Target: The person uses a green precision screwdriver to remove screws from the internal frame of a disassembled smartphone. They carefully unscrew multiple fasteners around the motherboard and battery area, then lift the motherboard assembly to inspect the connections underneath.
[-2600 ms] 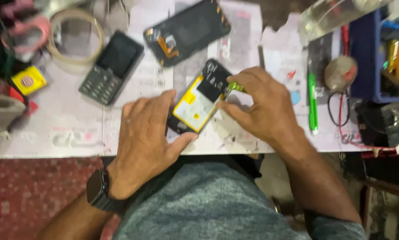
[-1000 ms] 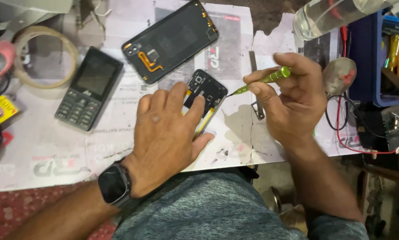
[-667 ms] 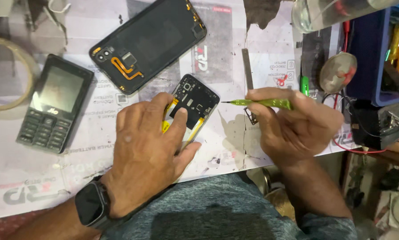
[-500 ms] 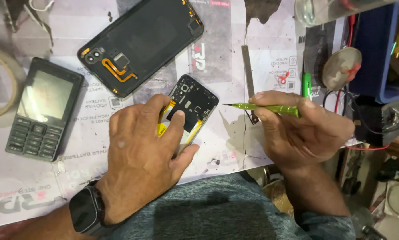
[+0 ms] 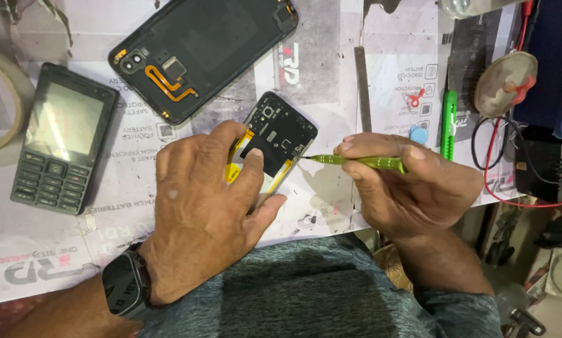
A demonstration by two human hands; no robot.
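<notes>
Left hand clamped on opened phone, pinning it to table. Right hand fingers pinched around green screwdriver, tip touching phone's edge.

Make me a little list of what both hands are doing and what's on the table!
left hand: presses down the opened small phone
right hand: holds green screwdriver, tip at the phone's edge
behind: black phone back cover with orange ribbon
left side: grey keypad phone
wrist: black smartwatch
surface: paper-covered table
</notes>
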